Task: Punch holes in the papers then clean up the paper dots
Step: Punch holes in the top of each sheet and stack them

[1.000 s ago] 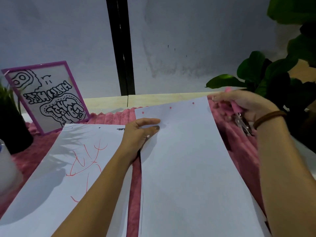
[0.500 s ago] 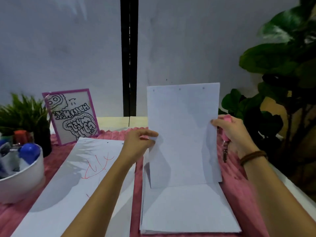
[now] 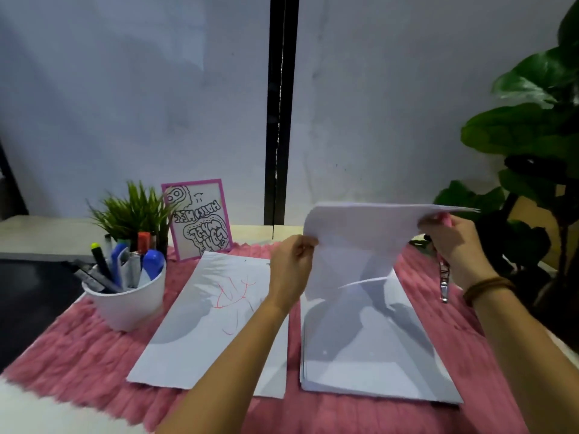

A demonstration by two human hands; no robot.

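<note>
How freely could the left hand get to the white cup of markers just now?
Probably yes, but not freely: the left hand pinches the lifted sheet; only the flat drawing sheet lies between it and the white cup.

L hand [image 3: 291, 261], R hand [image 3: 454, 242] hold sheet [image 3: 360, 239] over stack [image 3: 376, 355].

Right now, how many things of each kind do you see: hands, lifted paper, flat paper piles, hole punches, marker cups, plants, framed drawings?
Hands: 2, left hand, right hand
Lifted paper: 1
Flat paper piles: 2, scribbled pile, plain stack
Hole punch: 1
Marker cup: 1
Plants: 2, small plant, large plant
Framed drawing: 1
Total: 10
</note>
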